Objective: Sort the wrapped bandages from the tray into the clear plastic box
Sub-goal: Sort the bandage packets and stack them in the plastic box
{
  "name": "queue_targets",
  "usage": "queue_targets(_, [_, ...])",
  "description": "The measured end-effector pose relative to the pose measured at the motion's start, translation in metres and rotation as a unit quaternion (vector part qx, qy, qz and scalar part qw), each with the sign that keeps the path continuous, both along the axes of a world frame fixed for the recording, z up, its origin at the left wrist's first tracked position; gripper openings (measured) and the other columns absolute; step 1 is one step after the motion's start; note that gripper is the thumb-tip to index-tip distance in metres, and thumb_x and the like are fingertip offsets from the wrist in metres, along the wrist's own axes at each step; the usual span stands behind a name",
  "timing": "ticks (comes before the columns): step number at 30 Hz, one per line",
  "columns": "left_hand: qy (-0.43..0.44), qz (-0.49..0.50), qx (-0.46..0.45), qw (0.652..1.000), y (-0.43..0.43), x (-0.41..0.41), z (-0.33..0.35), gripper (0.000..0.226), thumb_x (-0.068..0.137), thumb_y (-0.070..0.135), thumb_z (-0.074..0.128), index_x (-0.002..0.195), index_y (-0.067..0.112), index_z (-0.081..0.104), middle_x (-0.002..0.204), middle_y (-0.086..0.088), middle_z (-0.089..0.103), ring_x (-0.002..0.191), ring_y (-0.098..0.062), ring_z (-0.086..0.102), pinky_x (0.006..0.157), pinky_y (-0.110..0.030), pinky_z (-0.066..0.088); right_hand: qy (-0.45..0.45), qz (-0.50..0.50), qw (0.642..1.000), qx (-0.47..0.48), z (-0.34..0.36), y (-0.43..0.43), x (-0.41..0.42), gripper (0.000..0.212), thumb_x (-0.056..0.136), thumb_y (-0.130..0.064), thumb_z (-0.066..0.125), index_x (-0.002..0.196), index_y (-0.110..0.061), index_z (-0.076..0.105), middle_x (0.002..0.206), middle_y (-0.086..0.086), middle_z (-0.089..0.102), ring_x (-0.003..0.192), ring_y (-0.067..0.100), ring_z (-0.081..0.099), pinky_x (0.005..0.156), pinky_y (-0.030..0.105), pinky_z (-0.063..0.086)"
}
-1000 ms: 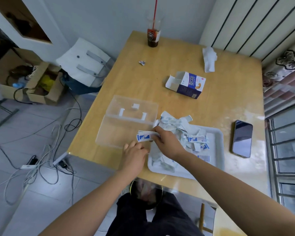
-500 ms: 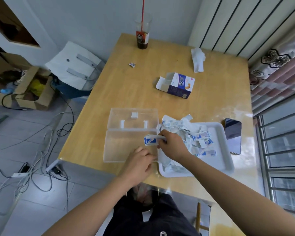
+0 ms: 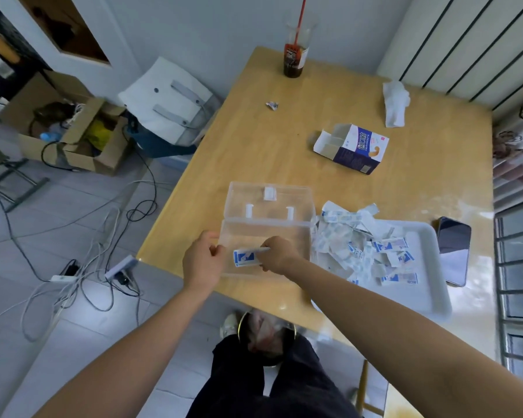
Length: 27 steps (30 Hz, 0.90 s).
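- Now your right hand (image 3: 280,256) pinches a blue-and-white wrapped bandage (image 3: 247,258) over the clear plastic box (image 3: 266,230), above its open base.
- Your left hand (image 3: 202,264), fingers curled, grips that box's left edge.

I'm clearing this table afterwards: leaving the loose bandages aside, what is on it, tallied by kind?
Clear plastic box: 1
White tray: 1
Phone: 1
Opened carton: 1
Drink cup: 1
Crumpled tissue: 1
Small wrapper scrap: 1
Total: 7
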<state>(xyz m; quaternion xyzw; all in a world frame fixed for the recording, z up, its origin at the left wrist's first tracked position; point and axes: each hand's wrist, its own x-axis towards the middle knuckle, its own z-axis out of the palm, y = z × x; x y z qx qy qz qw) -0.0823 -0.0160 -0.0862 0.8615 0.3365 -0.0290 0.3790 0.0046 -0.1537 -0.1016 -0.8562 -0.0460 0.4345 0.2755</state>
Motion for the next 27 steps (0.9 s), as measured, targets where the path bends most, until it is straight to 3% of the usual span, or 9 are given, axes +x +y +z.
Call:
queue_targets(6, [-0.004, -0.029, 0.006, 1.0, 0.007, -0.005, -0.004, 0.024, 0.091, 0.011, 0.054, 0.114, 0.014, 0.059, 0.067, -0.003, 0.059, 0.054, -0.012, 0.049, 0.05, -0.023, 0.036, -0.002, 0.151, 0.987, -0.058, -0.012, 0.021, -0.011, 0.028, 0.092, -0.016, 0.052, 0.116, -0.004, 0.062, 0.11, 0.013, 0.061, 0.095, 0.024, 0.055, 0.076, 0.03, 0.042])
queue_targets(9, [0.01, -0.047, 0.025, 0.999, 0.011, -0.005, -0.006, 0.029, 0.091, 0.014, 0.055, 0.12, 0.015, 0.057, 0.072, -0.001, 0.055, 0.059, -0.012, 0.049, 0.052, -0.022, 0.034, -0.033, 0.158, 0.986, -0.04, -0.012, 0.022, -0.012, 0.032, 0.09, -0.011, 0.054, 0.122, -0.013, 0.058, 0.121, 0.008, 0.059, 0.108, 0.025, 0.056, 0.078, 0.027, 0.043])
queue_targets(14, [0.028, -0.085, 0.093, 0.992, 0.008, -0.007, 0.013, 0.052, 0.093, 0.023, 0.052, 0.142, 0.02, 0.033, 0.109, -0.004, 0.05, 0.075, -0.022, 0.057, 0.064, -0.034, 0.046, -0.079, 0.196, 0.977, -0.04, -0.011, 0.019, -0.012, 0.03, 0.093, -0.015, 0.049, 0.117, -0.012, 0.068, 0.121, 0.009, 0.062, 0.11, 0.025, 0.056, 0.09, 0.03, 0.046])
queue_targets(18, [-0.046, -0.17, 0.151, 0.973, 0.0, -0.005, 0.022, 0.033, 0.092, 0.016, 0.051, 0.125, 0.018, 0.052, 0.113, -0.001, 0.047, 0.069, -0.016, 0.054, 0.058, -0.027, 0.041, -0.066, 0.254, 0.965, -0.027, -0.008, 0.014, -0.012, 0.036, 0.097, -0.015, 0.042, 0.127, -0.009, 0.061, 0.127, 0.015, 0.055, 0.114, 0.031, 0.052, 0.097, 0.035, 0.043])
queue_targets(21, [-0.071, -0.303, 0.169, 0.935, -0.008, 0.005, 0.018, 0.026, 0.09, 0.009, 0.051, 0.114, 0.015, 0.061, 0.114, 0.003, 0.052, 0.1, -0.015, 0.052, 0.077, -0.025, 0.044, -0.076, 0.27, 0.96, -0.028, -0.008, 0.009, -0.008, 0.033, 0.096, -0.011, 0.039, 0.119, -0.004, 0.061, 0.122, 0.02, 0.055, 0.11, 0.037, 0.051, 0.089, 0.034, 0.04])
queue_targets(23, [-0.002, -0.383, 0.173, 0.907, -0.016, 0.017, 0.013, 0.032, 0.091, 0.005, 0.048, 0.12, 0.013, 0.057, 0.118, 0.001, 0.053, 0.111, -0.018, 0.048, 0.089, -0.026, 0.04, -0.059, 0.267, 0.961, -0.034, -0.006, 0.005, -0.006, 0.03, 0.097, -0.007, 0.037, 0.114, 0.001, 0.06, 0.12, 0.021, 0.056, 0.109, 0.037, 0.054, 0.085, 0.034, 0.041])
queue_targets(27, [0.204, -0.428, 0.167, 0.864, -0.026, 0.032, -0.002, 0.032, 0.091, 0.0, 0.041, 0.12, 0.006, 0.052, 0.121, -0.01, 0.052, 0.109, -0.027, 0.052, 0.082, -0.03, 0.039, -0.05, 0.274, 0.959, -0.051, 0.002, -0.008, -0.002, 0.037, 0.098, -0.006, 0.034, 0.126, 0.0, 0.057, 0.132, 0.016, 0.056, 0.12, 0.03, 0.052, 0.1, 0.034, 0.041])
